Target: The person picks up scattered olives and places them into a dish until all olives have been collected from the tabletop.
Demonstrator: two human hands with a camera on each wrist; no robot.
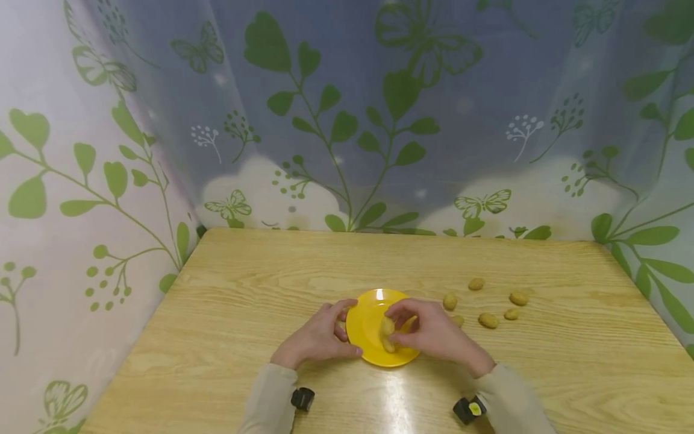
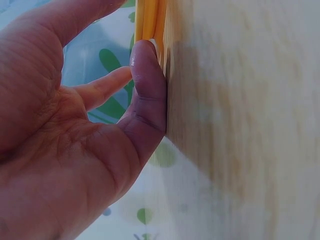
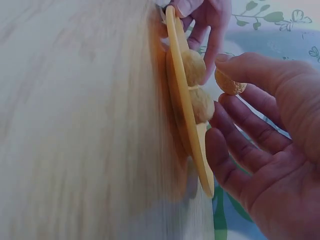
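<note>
A yellow plate (image 1: 359, 328) lies on the wooden table. My left hand (image 1: 320, 337) holds its left rim, thumb near the front edge and fingers curved along the side. In the left wrist view a finger of that hand meets the plate's edge (image 2: 150, 20). Over the plate, my right hand (image 1: 436, 331) pinches a small potato (image 3: 231, 83) between thumb and fingers. Two more small potatoes, one nearer (image 3: 202, 105) and one farther (image 3: 194, 67), rest side by side on the plate in the right wrist view. The head view partly hides them behind the right fingers.
Several loose small potatoes (image 1: 488, 320) are scattered on the table (image 1: 260, 265) to the right of the plate, one partly behind the right hand. Patterned curtains (image 1: 347, 181) hang along the table's back and sides. Each wrist carries a black camera band (image 1: 302, 398).
</note>
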